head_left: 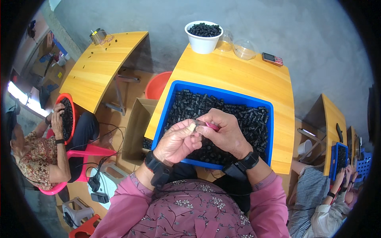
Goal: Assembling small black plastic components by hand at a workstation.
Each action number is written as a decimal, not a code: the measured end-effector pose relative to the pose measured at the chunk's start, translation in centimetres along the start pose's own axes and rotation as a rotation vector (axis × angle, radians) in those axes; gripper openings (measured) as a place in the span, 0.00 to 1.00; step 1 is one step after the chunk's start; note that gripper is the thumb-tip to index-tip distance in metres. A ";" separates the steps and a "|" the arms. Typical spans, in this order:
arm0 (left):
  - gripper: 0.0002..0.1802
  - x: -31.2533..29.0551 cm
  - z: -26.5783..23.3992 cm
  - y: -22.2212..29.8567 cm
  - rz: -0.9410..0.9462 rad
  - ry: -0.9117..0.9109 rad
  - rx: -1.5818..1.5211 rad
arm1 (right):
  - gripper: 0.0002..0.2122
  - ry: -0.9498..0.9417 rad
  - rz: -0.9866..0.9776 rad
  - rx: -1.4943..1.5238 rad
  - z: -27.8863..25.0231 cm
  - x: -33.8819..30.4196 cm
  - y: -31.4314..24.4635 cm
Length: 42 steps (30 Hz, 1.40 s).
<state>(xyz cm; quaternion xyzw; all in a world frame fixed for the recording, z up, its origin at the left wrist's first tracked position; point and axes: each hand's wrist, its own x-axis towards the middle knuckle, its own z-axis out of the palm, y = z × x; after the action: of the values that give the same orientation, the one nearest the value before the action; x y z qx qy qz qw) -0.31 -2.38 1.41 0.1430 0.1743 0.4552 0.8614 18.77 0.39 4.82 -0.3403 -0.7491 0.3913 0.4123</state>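
left hand point(176, 142) grip pinched on a small black part point(197, 127) | right hand point(225, 133) grip closed around a pink tool point(212, 126) touching it | both above blue tray point(173, 88) of black pieces point(238, 115) on yellow worktop point(238, 75) | risk: tool may slip, dropping part among lookalikes

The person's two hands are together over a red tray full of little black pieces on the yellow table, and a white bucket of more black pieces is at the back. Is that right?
Not quite: the tray under the left hand and right hand is blue, not red, as the head view shows. The rest holds: it is full of little black pieces, it sits on the yellow table, and a white bucket of black pieces stands at the back.
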 end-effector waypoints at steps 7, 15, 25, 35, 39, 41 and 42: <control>0.05 0.1 -0.1 0.0 -0.041 -0.038 0.021 | 0.03 -0.005 0.017 0.074 -0.1 -0.2 -0.1; 0.05 -0.2 0.3 0.0 0.028 -0.095 -0.025 | 0.04 0.179 0.032 0.001 -0.4 0.2 1.1; 0.07 -4.2 -2.0 5.1 0.704 0.170 0.288 | 0.06 -0.035 0.009 -0.495 -1.2 -0.8 1.6; 0.07 -6.9 -13.7 6.6 0.540 1.024 0.249 | 0.06 -0.197 0.122 -0.605 -0.7 -0.5 0.7; 0.07 -6.6 -12.0 7.0 0.597 0.997 0.293 | 0.07 -0.210 0.128 -0.604 -0.6 -0.4 0.5; 0.08 -6.8 -12.1 7.6 0.750 0.851 0.441 | 0.06 -0.223 0.153 -0.610 -0.4 -0.3 0.5; 0.08 -6.5 -11.1 7.5 0.750 0.848 0.440 | 0.06 -0.202 0.135 -0.603 -0.3 -0.3 0.9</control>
<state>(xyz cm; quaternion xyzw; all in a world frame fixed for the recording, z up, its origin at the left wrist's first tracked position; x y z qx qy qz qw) -14.01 -2.68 -4.38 0.1756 0.5302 0.6982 0.4480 19.33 0.69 4.02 -0.4553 -0.8442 0.2101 0.1895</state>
